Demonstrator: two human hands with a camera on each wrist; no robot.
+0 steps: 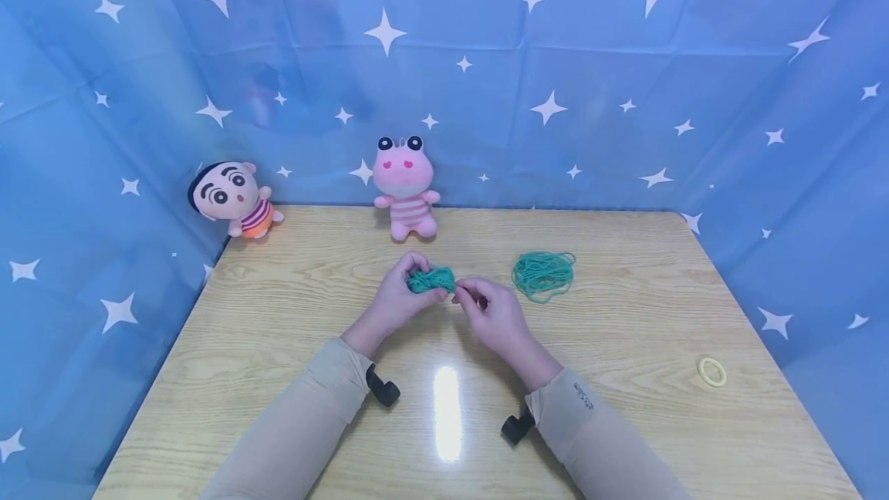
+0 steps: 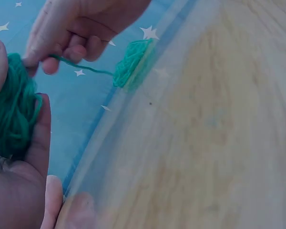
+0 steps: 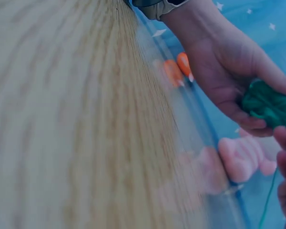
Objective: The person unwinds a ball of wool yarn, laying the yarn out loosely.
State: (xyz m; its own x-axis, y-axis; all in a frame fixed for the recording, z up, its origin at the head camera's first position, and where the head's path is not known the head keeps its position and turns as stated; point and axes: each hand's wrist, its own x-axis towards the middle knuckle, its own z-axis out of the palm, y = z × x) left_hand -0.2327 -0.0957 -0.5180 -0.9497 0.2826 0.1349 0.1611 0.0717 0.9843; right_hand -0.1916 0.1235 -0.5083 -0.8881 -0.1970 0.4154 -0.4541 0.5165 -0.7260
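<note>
A bundle of green yarn (image 1: pixel 432 279) is gripped in my left hand (image 1: pixel 399 295), between the thumb and the curled fingers. Close beside it, my right hand (image 1: pixel 496 319) pinches a strand of the yarn at the bundle's right end. From those fingertips the green strand (image 2: pixel 86 67) runs, in the left wrist view, to a loose pile of green yarn (image 1: pixel 544 275) on the table. The right wrist view shows the bundle (image 3: pixel 269 105) in the left palm, with only the right fingertips in sight at the edge.
A pale yellow ring (image 1: pixel 711 371) lies on the wooden table (image 1: pixel 625 423) at the right. Along the back stand a pink plush frog (image 1: pixel 406 187) and, at the left corner, a black-haired plush doll (image 1: pixel 236 199). A blue starry curtain (image 1: pixel 472 99) hangs behind.
</note>
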